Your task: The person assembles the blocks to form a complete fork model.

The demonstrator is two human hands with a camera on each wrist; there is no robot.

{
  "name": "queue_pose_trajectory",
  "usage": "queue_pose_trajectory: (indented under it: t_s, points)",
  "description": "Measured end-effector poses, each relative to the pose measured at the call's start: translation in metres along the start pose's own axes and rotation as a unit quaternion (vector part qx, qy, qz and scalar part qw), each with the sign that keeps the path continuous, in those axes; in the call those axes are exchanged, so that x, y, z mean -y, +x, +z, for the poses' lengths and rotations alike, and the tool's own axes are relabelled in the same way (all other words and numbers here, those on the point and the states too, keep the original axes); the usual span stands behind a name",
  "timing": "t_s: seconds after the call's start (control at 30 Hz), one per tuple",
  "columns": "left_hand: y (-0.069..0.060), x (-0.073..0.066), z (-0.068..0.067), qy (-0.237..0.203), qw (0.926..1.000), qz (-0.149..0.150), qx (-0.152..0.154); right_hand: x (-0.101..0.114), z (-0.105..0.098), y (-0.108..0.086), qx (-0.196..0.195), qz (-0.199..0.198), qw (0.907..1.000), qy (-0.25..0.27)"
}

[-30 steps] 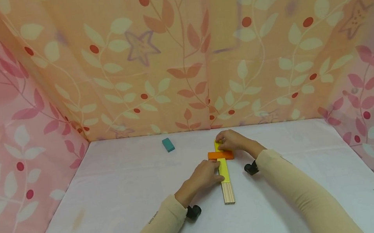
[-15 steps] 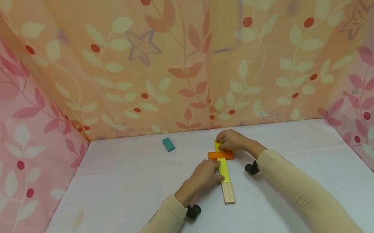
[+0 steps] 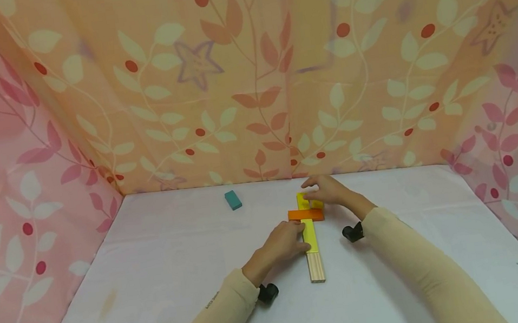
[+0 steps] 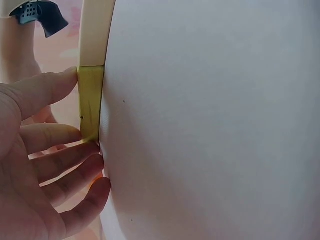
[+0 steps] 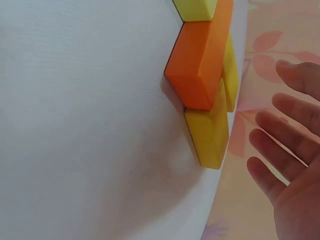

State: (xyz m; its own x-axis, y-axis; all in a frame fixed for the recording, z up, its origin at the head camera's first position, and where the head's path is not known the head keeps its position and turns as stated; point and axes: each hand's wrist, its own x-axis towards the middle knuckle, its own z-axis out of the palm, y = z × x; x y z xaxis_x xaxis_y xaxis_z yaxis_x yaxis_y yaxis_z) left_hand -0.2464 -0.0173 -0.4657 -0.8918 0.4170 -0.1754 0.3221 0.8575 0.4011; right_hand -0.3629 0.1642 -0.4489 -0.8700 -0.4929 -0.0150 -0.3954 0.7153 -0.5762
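In the head view, my left hand [image 3: 282, 243] rests at the left side of a yellow block [image 3: 310, 235], its thumb and fingertips touching that block near both ends. The left wrist view shows the same yellow block [image 4: 91, 102] end to end with a plain wooden block [image 4: 97, 32]. Crosswise at its far end lies an orange block [image 3: 305, 215]. Beyond the orange block are two more yellow blocks, a left one [image 3: 302, 200] and a right one [image 3: 316, 204]. My right hand [image 3: 330, 190] hovers by these, fingers spread and apart from the blocks in the right wrist view.
A teal block [image 3: 233, 200] lies alone toward the back left of the white-covered table [image 3: 157, 284]. Patterned cloth [image 3: 247, 75] rises behind the table and on both sides. A small black camera [image 3: 353, 232] sits at the right wrist.
My right hand has let go of the yellow blocks behind the orange one and drawn a little to the right, showing the right-hand yellow block. The left hand stays put.
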Motion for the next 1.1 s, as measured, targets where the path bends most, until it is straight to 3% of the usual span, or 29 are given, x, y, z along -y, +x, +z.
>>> queue_pose_trajectory:
  t_s: [0.33, 0.67, 1.0, 1.1]
  points:
    - [0.001, 0.000, -0.001, -0.003, 1.0000, 0.002, 0.002, 0.008, -0.006, -0.027, -0.049, -0.022, 0.9985, 0.007]
    - [-0.001, 0.000, -0.002, -0.008, 1.0000, 0.005, -0.001, 0.018, 0.007, -0.055, -0.071, -0.041, 0.9961, 0.033]
    - [-0.004, 0.000, -0.004, -0.012, 0.9999, 0.000, -0.004, 0.024, 0.024, -0.073, -0.040, -0.026, 0.9982, 0.038]
    - [-0.003, 0.000, -0.003, -0.007, 0.9998, 0.012, -0.011, 0.024, 0.028, -0.078, -0.025, -0.020, 0.9991, 0.026]
